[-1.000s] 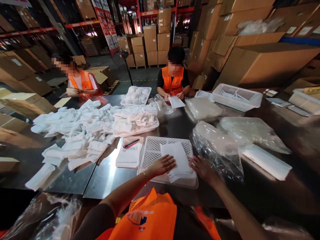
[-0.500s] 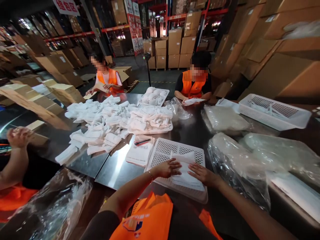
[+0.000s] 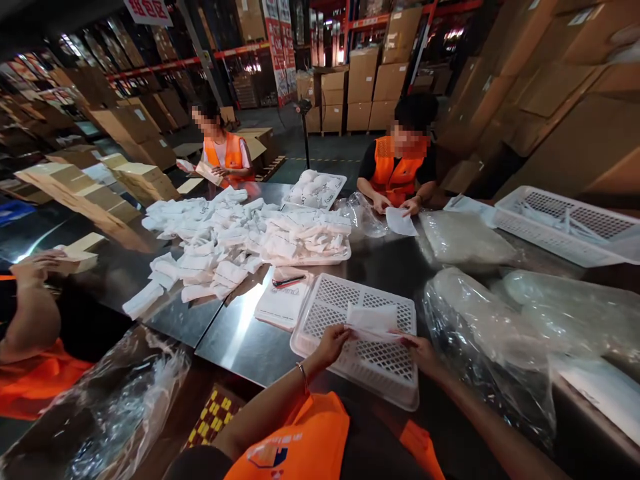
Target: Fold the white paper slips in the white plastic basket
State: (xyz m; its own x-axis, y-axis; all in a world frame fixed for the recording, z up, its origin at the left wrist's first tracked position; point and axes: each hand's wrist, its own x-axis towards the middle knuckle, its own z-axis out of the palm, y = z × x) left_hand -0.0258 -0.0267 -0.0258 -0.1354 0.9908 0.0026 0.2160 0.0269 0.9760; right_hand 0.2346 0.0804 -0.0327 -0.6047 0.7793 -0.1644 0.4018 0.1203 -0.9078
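A white perforated plastic tray (image 3: 330, 301) lies upside down on the steel table in front of me. Above it my left hand (image 3: 331, 345) and my right hand (image 3: 419, 350) hold a folded white cloth piece (image 3: 373, 320) by its near edge, one hand at each side, lifted off the tray. A bracelet sits on my left wrist.
A big heap of folded white pieces (image 3: 220, 243) covers the table's left middle. A booklet with a red pen (image 3: 286, 300) lies beside the tray. Clear plastic bags (image 3: 480, 333) lie at the right. Two people in orange vests sit opposite; another person's arm (image 3: 30, 313) is at the left.
The cloth piece lay flat on the tray under my hands; now it is folded shorter and lifted at its near edge. The view has swung left.
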